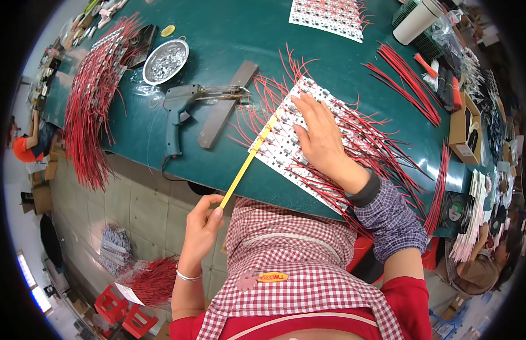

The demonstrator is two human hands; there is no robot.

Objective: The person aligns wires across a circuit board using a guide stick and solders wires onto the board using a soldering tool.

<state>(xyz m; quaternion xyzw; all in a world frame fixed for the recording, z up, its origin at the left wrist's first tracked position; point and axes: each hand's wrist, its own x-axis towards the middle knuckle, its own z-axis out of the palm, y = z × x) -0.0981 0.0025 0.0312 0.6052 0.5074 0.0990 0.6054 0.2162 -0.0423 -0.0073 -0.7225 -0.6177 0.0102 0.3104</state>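
A white panel of small circuit boards (280, 158) lies tilted on the green table, with red and black wires (382, 144) fanning out from its sides. Across it rests my right hand (319, 133), palm down and fingers stretched out. A narrow yellow strip (240, 173) runs along the panel's left edge and reaches past the table's front edge. Its near end is pinched between the thumb and fingers of my left hand (202, 226), in front of the table. Whether the strip is stuck to the panel I cannot tell.
Left of the panel lie a grey-brown flat bar (215, 122) and a green soldering gun (177, 116). Beyond are a metal bowl (165, 61) and a heap of wired boards (96, 96). Loose red wires (410, 85) and a cardboard box (465, 133) are at right.
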